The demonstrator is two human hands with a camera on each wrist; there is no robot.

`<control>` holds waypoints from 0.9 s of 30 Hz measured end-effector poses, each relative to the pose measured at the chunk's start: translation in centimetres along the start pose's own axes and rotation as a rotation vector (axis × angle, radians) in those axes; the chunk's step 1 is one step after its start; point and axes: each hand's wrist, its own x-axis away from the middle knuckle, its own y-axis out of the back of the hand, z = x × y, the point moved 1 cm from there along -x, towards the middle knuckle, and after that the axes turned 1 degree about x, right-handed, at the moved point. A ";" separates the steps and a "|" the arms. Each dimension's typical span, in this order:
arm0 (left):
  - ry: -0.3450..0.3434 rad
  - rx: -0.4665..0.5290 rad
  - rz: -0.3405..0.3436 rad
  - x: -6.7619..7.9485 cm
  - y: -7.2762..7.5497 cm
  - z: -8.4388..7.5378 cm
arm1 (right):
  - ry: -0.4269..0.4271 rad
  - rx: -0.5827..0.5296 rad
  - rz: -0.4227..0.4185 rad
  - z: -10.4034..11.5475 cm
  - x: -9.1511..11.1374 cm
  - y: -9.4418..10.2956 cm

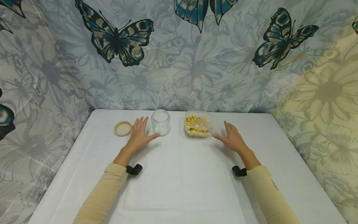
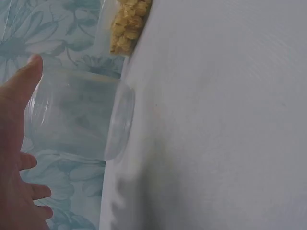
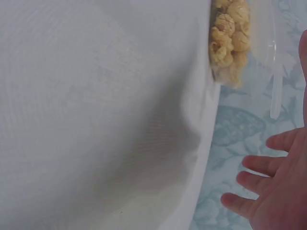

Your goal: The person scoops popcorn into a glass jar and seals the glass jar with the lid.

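A clear jar [image 1: 160,123] without a lid stands upright near the table's back edge. My left hand [image 1: 139,137] is just left of it, fingers spread and thumb pointing at its lower side; whether the thumb touches is unclear. Beyond those fingers lies a round, cream-rimmed lid [image 1: 122,129]. To the jar's right sits a clear plastic tub [image 1: 186,128] of yellow popcorn [image 3: 228,36], with a clear piece [image 1: 199,125] lying on top whose shape is hard to make out. My right hand [image 1: 232,138] holds nothing, its fingers extended, a little right of the tub.
A white cloth [image 1: 179,186] covers the table. Behind its back edge hangs a floral, butterfly-patterned backdrop [image 1: 201,71], which continues along both sides. Each wrist wears a small black camera, the left one [image 1: 134,169] and the right one [image 1: 239,171].
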 end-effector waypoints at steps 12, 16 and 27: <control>-0.054 0.062 -0.042 -0.9 0.5 -1.3 | -0.001 -0.040 0.037 0.8 -1.0 0.7; -0.082 0.073 -0.064 -1.1 0.6 -1.4 | -0.010 -0.057 0.054 1.0 -1.2 0.9; -0.210 0.103 -0.131 -1.4 0.4 -3.0 | 0.019 -0.061 0.053 1.4 -1.2 1.1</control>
